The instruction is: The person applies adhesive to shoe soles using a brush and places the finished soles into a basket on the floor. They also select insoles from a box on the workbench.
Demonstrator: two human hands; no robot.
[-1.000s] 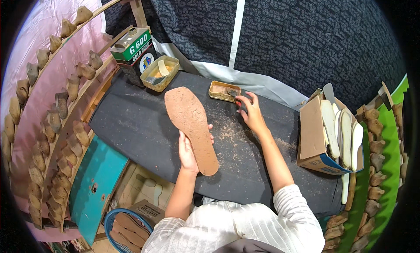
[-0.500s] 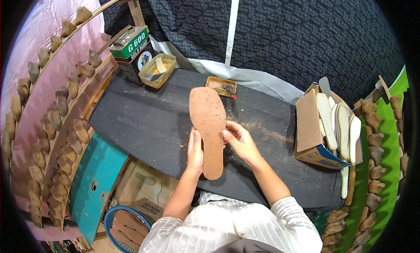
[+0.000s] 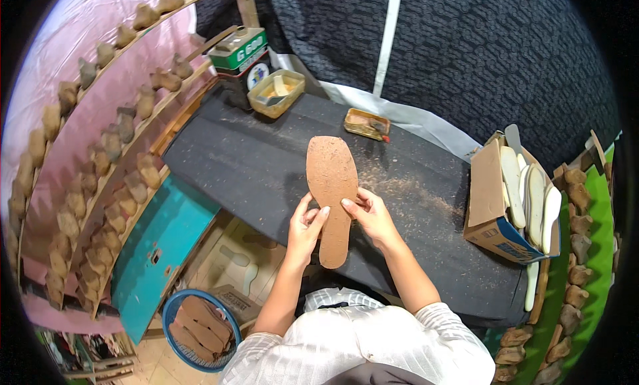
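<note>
A brown, speckled shoe insole [image 3: 333, 168] is held upright over the near part of the dark-covered table [image 3: 246, 158], its wide end pointing away from me. My left hand [image 3: 307, 230] grips its left edge near the narrow middle, thumb on the face and fingers behind. From the other side my right hand [image 3: 370, 216] holds the right edge in the same way, thumb on top. The fingers behind the insole are partly hidden. Pale brown shavings [image 3: 403, 188] lie scattered on the cloth beyond my right hand.
A cardboard box [image 3: 489, 198] of pale sole shapes stands at the right. Along the back are a metal can [image 3: 241, 55], a plastic tub [image 3: 277, 98] and a small tray [image 3: 365, 124]. Shoe lasts [image 3: 126, 128] line racks on both sides. A blue basket [image 3: 166, 312] holds brown insoles below left.
My left hand has shifted its hold, its thumb now bent onto the insole's face instead of lying along the edge. The whole scene has moved rightward as the view turned.
</note>
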